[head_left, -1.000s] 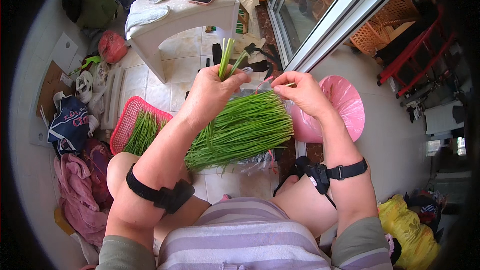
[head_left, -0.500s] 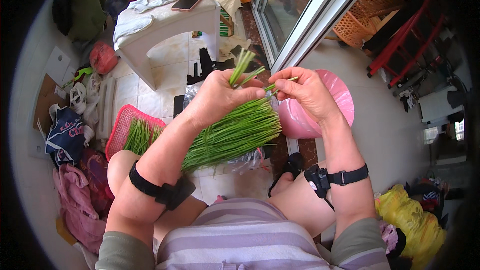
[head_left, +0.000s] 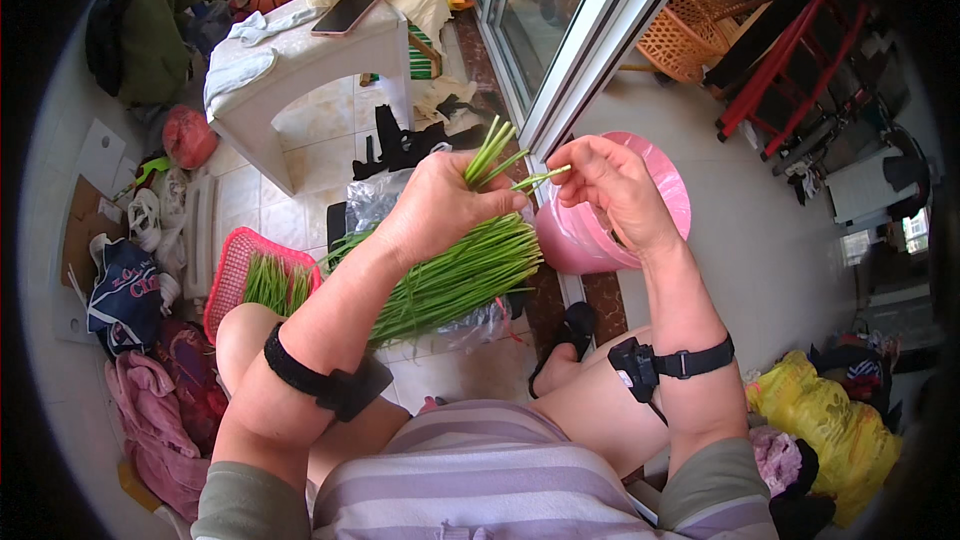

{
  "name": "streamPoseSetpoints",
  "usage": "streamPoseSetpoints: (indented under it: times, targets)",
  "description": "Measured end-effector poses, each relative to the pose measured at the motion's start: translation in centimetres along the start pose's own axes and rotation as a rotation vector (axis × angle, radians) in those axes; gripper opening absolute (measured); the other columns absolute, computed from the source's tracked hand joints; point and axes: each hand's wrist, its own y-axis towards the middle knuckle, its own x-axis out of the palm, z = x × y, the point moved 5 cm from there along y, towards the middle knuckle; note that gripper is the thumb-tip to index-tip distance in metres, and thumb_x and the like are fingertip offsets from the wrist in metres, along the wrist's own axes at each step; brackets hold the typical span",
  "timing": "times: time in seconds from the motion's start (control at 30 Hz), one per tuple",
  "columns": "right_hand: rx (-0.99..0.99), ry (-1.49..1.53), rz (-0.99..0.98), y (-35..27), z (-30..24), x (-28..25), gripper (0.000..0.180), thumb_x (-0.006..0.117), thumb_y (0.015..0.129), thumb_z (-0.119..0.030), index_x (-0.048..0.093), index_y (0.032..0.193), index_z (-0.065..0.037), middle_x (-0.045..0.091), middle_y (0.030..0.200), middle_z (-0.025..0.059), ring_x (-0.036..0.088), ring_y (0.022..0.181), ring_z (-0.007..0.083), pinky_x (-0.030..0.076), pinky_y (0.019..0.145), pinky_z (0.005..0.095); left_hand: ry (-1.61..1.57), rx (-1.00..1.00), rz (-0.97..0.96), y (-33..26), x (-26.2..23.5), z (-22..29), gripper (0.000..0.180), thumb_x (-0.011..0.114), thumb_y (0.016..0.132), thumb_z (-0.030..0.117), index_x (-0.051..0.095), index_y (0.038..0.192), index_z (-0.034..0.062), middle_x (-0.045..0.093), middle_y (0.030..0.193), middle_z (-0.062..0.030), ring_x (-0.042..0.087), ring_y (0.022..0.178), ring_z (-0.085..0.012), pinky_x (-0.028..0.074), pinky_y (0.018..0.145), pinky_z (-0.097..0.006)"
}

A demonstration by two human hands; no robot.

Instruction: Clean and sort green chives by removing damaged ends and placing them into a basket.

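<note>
In my left hand [head_left: 435,202] is a small bunch of green chives [head_left: 487,154], its pale cut ends pointing up and away, with a few stalks sticking out to the right. The fingers of my right hand [head_left: 628,198] are pinched at the tip of one chive stalk [head_left: 541,178] that reaches across from the bunch. Below both hands lies a large pile of chives [head_left: 465,275] on clear plastic [head_left: 468,328]. A pink plastic basket [head_left: 226,278] with more chives in it stands to the left. Just under my right hand is a pink bin [head_left: 672,185] with a plastic liner.
A white stool [head_left: 285,65] ahead bears a phone [head_left: 350,9] and cloths. A sliding door frame [head_left: 600,45] rises ahead to the right. Bags and clothes crowd the left wall; a yellow bag [head_left: 825,430] lies at lower right.
My right fingers have shifted to the tip of the stalk, slightly farther from the left hand. The left hand still grips the bunch. The whole view has shifted slightly.
</note>
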Motion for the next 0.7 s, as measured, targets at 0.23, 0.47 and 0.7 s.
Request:
streamPoseSetpoints:
  times: [0.23, 0.47, 0.7]
  targets:
    - [-0.119, -0.437, 0.021, -0.4, -0.7, 1.2, 0.014, 0.069, 0.081, -0.013, 0.067, 0.088, -0.001, 0.062, 0.074, -0.0002, 0.055, 0.068, 0.0048, 0.044, 0.061, 0.0209, 0.112, 0.025, -0.011, -0.2, 0.5, 0.9, 0.022, 0.075, 0.079, 0.019, 0.064, 0.078, 0.0001, 0.058, 0.066, 0.0041, 0.049, 0.064, -0.0034, 0.043, 0.058, -0.023]
    - [-0.069, -0.287, 0.033, -0.2, 0.0, 1.2, 0.013, 0.067, 0.083, -0.013, 0.067, 0.088, -0.001, 0.062, 0.072, -0.0002, 0.055, 0.065, 0.0053, 0.044, 0.06, 0.0211, -0.074, 0.006, -0.067, -0.6, 1.3, 1.0, 0.021, 0.068, 0.085, 0.023, 0.067, 0.083, 0.0015, 0.063, 0.068, 0.0014, 0.049, 0.065, -0.0029, 0.043, 0.06, -0.023]
    - [-0.037, -0.124, 0.066, 0.1, 0.2, 1.1, 0.011, 0.062, 0.088, -0.012, 0.065, 0.092, -0.002, 0.062, 0.08, 0.0006, 0.056, 0.07, 0.0058, 0.047, 0.065, 0.0201, 0.003, -0.011, -0.075, -0.8, 1.0, 0.5, 0.02, 0.065, 0.087, 0.021, 0.069, 0.089, 0.0014, 0.064, 0.064, -0.0005, 0.051, 0.062, -0.0051, 0.044, 0.061, -0.026]
